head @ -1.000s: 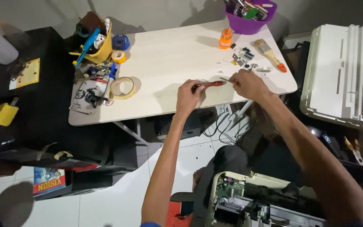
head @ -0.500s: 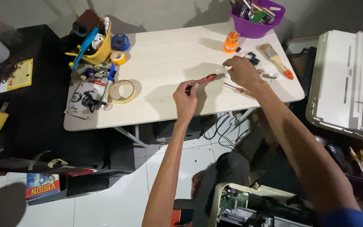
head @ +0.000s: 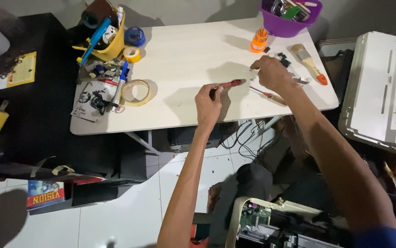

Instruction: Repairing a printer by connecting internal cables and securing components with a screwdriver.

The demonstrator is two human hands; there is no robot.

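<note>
Red-handled tool (head: 229,85) in left hand (head: 208,104)

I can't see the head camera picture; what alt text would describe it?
Seen from above, a person's left hand holds a red-handled tool over a white table, while the right hand reaches toward small parts beside a paintbrush. A tape roll, yellow bin and purple bowl sit around the table.

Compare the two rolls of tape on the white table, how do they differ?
The large tape roll is pale beige, wide and thin-walled; the small tape roll is yellow, thicker-walled, with a narrow hole. The large one lies nearer the table's front edge, the small one beside the yellow tool holder. Both lie flat, far from either hand.
</note>
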